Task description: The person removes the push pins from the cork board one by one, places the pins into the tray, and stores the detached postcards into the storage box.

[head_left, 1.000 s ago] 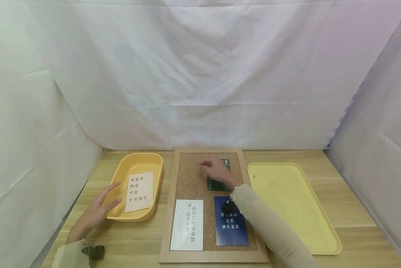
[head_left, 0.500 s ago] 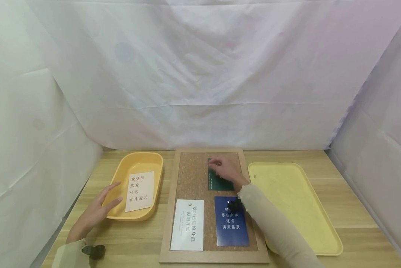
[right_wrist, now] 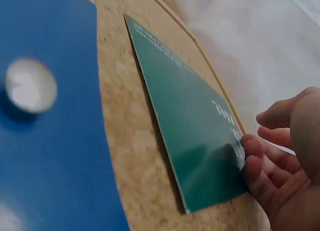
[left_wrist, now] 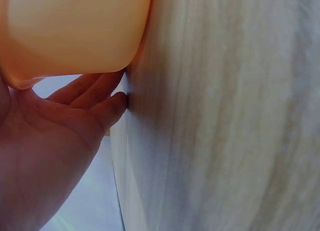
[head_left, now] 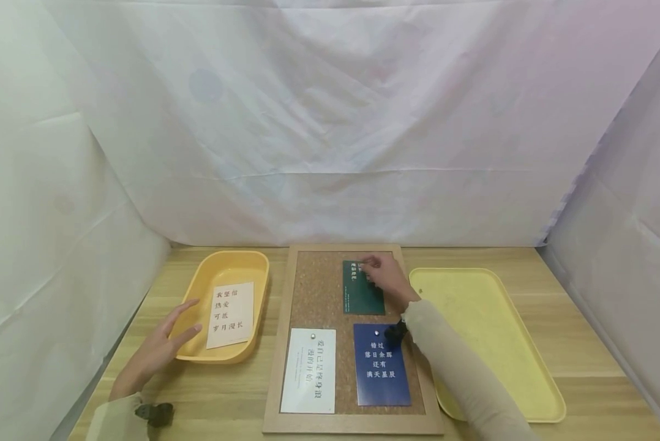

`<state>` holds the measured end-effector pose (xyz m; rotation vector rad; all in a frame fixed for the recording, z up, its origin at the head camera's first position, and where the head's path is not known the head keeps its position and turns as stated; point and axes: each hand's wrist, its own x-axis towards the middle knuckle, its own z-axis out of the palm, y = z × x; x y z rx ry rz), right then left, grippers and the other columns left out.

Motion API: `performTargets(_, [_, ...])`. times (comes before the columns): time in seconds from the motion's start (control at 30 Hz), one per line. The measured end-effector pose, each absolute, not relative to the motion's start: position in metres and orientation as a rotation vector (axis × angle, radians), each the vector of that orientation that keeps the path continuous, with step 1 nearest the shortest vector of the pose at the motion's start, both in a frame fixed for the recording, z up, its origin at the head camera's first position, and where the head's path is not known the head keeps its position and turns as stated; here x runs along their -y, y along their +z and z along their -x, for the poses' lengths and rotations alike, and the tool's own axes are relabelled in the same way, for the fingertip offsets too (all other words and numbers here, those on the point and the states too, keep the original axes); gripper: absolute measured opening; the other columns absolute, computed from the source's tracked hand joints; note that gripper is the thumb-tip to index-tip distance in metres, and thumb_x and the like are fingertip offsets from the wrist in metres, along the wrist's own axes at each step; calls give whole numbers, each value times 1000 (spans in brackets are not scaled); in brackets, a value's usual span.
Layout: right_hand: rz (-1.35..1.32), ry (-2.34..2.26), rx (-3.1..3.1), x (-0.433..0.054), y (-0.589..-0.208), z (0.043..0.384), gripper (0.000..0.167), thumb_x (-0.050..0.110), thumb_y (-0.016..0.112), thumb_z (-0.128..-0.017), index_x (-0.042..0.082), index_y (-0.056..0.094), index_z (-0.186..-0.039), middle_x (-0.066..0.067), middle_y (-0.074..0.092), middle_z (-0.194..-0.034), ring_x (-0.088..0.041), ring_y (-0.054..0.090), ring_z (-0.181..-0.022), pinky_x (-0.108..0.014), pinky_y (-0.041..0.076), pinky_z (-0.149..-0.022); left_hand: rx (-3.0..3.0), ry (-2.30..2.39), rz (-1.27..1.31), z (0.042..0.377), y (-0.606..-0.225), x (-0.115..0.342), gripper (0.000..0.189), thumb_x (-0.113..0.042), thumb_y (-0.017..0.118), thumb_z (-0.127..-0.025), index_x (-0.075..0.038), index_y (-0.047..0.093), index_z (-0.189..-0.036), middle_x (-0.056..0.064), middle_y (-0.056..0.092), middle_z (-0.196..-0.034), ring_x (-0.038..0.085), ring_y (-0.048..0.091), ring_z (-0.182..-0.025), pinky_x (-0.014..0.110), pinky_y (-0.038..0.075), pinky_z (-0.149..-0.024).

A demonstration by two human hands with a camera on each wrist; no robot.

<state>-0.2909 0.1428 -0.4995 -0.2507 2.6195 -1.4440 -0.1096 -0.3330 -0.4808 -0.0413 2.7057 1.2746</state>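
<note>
My left hand (head_left: 152, 349) lies at the left side of the orange basin (head_left: 233, 260), fingers spread along its wall. In the left wrist view the hand (left_wrist: 65, 126) is close by the basin's wall. A white card (head_left: 231, 313) with reddish writing lies in the basin. My right hand (head_left: 387, 274) is at the upper edge of a green card (head_left: 363, 297) on the framed corkboard (head_left: 316, 288). In the right wrist view its fingertips (right_wrist: 252, 166) are bunched against the card; I cannot tell whether something small is pinched between them.
Below the green card, a blue card (head_left: 382, 392) carries a pushpin (right_wrist: 31, 86) near its top. A white card (head_left: 302, 392) left of it has a pushpin (head_left: 313, 336) too. A yellow tray (head_left: 473, 306) stands right of the corkboard, partly under the right sleeve (head_left: 462, 367).
My right hand has moved rightwards from the bare cork to the top of the green card, uncovering more of the card's left side. The left hand stays put.
</note>
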Motion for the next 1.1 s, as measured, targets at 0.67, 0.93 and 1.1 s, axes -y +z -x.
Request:
performTargets(0.67, [215, -1475, -2648, -149, -507, 294, 25, 13, 59, -98, 6, 70, -119, -10, 70, -88, -17, 61, -66, -28, 54, -57, -2692, 1251, 34, 110, -481, 335, 70, -45, 54, -100, -26, 20, -159, 21, 11, -164, 58, 9, -144, 83, 17, -98])
performTargets(0.93, [239, -1489, -2647, -149, -511, 295, 26, 12, 58, -98, 7, 71, -120, -10, 71, -96, -16, 61, -68, -28, 55, -58, -2701, 1230, 34, 111, -479, 335, 70, -46, 54, -100, -25, 22, -159, 21, 13, -164, 57, 12, -144, 82, 18, -99])
performTargets(1.1, [226, -1477, -2638, -149, -510, 295, 27, 12, 59, -97, 6, 71, -120, -10, 71, -97, -16, 61, -69, -28, 55, -59, -2702, 1200, 27, 113, -476, 335, 71, -46, 54, -100, -21, 23, -158, 23, 15, -163, 57, 13, -144, 80, 18, -101])
